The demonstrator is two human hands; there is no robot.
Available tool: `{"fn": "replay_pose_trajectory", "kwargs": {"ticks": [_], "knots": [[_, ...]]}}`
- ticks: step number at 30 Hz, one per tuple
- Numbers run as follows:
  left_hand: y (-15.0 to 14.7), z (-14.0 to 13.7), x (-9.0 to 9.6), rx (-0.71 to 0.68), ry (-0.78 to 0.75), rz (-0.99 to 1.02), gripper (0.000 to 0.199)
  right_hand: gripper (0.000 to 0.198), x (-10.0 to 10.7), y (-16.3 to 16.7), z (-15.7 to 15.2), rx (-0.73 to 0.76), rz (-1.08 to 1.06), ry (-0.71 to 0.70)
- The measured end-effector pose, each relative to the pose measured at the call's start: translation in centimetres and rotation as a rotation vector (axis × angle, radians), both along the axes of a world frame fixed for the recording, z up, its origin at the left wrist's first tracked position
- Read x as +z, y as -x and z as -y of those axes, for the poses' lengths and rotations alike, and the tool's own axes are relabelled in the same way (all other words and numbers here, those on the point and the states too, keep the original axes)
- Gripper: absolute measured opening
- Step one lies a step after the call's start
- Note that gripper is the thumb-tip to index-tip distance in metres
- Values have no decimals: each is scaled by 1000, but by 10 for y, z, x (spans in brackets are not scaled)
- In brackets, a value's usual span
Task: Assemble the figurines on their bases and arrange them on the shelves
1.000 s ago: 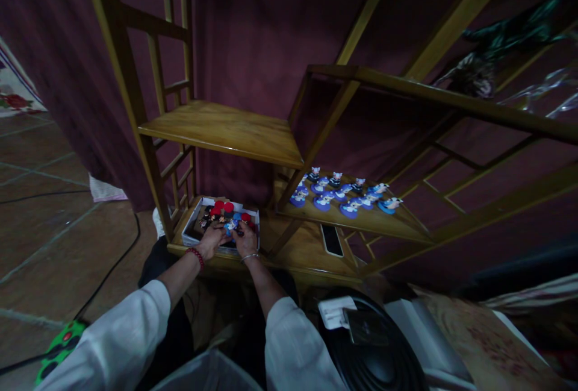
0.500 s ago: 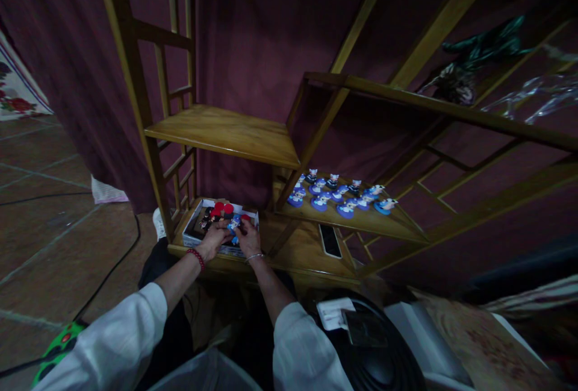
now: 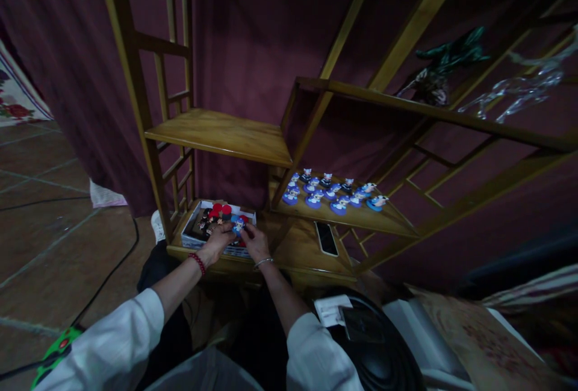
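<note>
A small blue-haired figurine [image 3: 239, 226] is held between my two hands over the front of a shallow box [image 3: 192, 242]. My left hand [image 3: 218, 241] grips it from the left, fingers closed. From the right, the fingers of my right hand [image 3: 257, 243] close on its side. Inside the box lie red round-based figurines [image 3: 226, 211] and darker pieces [image 3: 205, 217]. To the right, several blue and purple figurines [image 3: 339, 205] stand in rows on a raised wooden shelf [image 3: 388, 222], with a few dark-clothed ones [image 3: 326, 180] at the back.
A phone [image 3: 326, 239] lies on the lower board, right of my hands. An upper wooden shelf [image 3: 221, 133] juts out above the box. Higher right stand a green ornament [image 3: 451, 56] and a clear glass animal [image 3: 519, 90]. A black round seat [image 3: 383, 343] is at my right.
Both hands have turned the figurine more upright and shifted it slightly right. My right wrist has swung a little to the right. The view has moved slightly.
</note>
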State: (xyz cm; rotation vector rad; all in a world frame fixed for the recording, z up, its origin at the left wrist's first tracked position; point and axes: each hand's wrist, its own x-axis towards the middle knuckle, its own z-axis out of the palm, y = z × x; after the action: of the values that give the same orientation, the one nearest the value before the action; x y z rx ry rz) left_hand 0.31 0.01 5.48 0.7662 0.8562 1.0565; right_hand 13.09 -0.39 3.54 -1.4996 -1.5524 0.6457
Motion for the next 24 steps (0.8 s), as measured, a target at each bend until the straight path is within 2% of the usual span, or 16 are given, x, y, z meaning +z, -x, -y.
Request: {"fn": "replay_pose_trajectory", "kwargs": {"ticks": [9,17,24], "knots": [[-17,8,1,31,-107,-176,30,27,5,-24,17,82,-83,-15],[-34,19,9,-31,-157,-272,30,32,7,-48,33,212,-254,-6],[-56,27,11,-93,-223,-331,27,33,8,-75,45,154,-263,17]]}}
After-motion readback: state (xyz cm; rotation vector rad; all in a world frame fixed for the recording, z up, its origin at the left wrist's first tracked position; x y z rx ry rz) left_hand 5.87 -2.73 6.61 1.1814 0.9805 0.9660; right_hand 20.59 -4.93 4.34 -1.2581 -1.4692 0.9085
